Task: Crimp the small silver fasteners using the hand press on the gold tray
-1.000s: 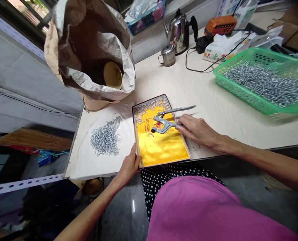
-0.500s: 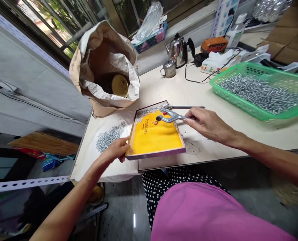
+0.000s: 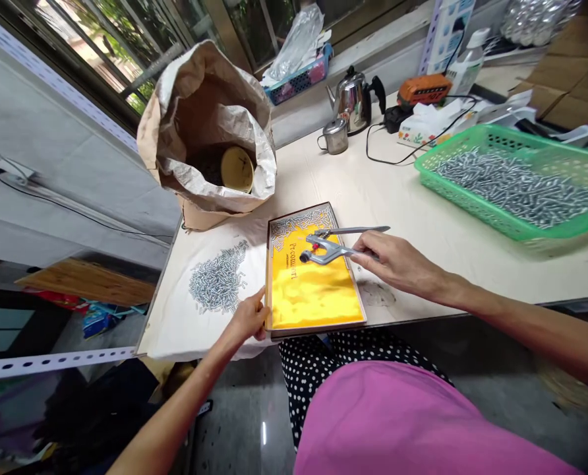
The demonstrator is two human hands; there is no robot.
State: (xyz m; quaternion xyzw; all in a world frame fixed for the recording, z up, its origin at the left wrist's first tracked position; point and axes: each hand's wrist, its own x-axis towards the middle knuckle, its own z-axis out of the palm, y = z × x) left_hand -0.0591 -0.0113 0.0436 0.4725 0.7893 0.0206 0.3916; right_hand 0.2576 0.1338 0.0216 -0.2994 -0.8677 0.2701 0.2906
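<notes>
My left hand grips the lower left edge of a shallow tray with a yellow printed bottom. Small metal pins lie bunched along the tray's far edge. Over the tray, my right hand is closed round the handle of grey pliers, whose round-tipped jaw points left. The pliers' other handle sticks out to the right above my fingers. Left of the tray, a pile of metal pins lies on a white cloth.
Behind the tray stands an open paper sack with a yellowish cup inside. A green basket of metal pins is at the right. Farther back are a steel mug, a kettle and an orange device.
The tray's near end has come down and shifted slightly right, so it lies flatter. My left hand moved with it. The pliers moved a little left and nearer to me.
</notes>
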